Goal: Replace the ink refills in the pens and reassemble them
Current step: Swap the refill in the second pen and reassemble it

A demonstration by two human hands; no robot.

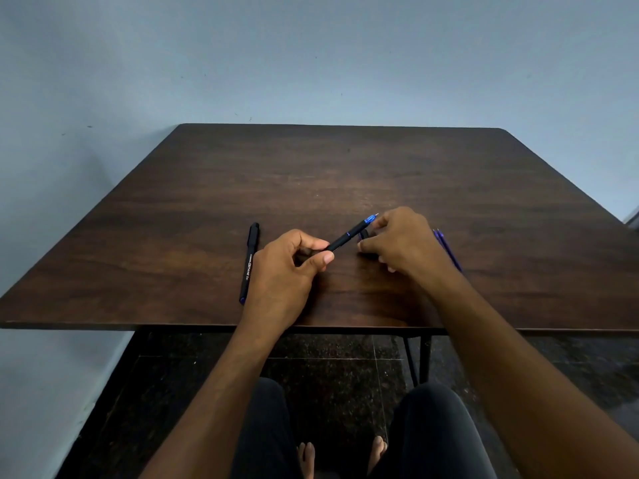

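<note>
My left hand (290, 264) grips the rear of an uncapped black pen (349, 234) between thumb and fingers; its blue tip points up and to the right. My right hand (403, 240) lies on the table just right of that tip, fingers curled over a small dark piece (363, 235) that looks like the pen's cap; most of it is hidden. A second black pen (249, 262), capped, lies on the table to the left of my left hand. Blue refills (447, 250) lie behind my right wrist, partly hidden.
The dark wooden table (345, 167) stands against a pale blue wall. Its front edge runs just below my wrists. Under it I see black table legs (420, 357), a dark tiled floor, my knees and bare feet.
</note>
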